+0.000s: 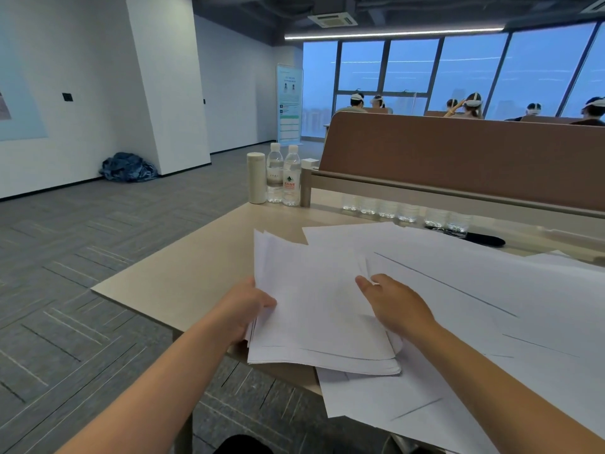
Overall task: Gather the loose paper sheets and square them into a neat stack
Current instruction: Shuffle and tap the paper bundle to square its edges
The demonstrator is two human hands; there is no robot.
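Here, paper stack (314, 309) gripped by left hand (248, 309), right hand (396, 306) atop

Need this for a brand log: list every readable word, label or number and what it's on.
Nothing reads clearly.
On the water bottle, red label: white characters, too blurred.
On the pale-label bottle: too blurred.
On the banner: print too small.
On the paper sheets: faint print, unreadable.

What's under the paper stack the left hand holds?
Beneath the paper stack, loose sheets and the desk edge show; the left hand's fingers underneath are covered.
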